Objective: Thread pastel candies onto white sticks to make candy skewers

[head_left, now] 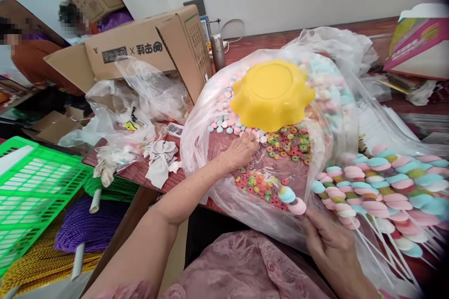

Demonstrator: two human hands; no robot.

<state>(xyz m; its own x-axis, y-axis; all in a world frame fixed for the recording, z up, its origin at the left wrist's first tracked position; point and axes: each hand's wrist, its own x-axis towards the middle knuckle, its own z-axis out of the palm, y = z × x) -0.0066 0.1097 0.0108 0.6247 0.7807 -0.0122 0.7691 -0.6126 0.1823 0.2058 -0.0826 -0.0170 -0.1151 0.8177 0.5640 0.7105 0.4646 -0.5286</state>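
Note:
My left hand [243, 149] reaches into a clear plastic bag [196, 149], its fingers curled down at the edge of small pink, white and blue marshmallow pieces [224, 126]. What its fingertips grip, if anything, is hidden. My right hand [328, 240] is closed at the near right of the bag on a marshmallow skewer [291, 200] with blue and pink pieces at its end; the stick is hidden by the hand. Colourful candy rings [289, 145] lie right of my left hand, and more rings [257, 184] lie nearer to me.
An upturned yellow scalloped bowl [275, 88] sits on the bag. Finished-looking marshmallow skewers [386, 187] are piled at the right. A cardboard box [140, 46], a steel flask [218, 51] and a green basket [42, 191] stand around. Two people [42, 65] are at the far left.

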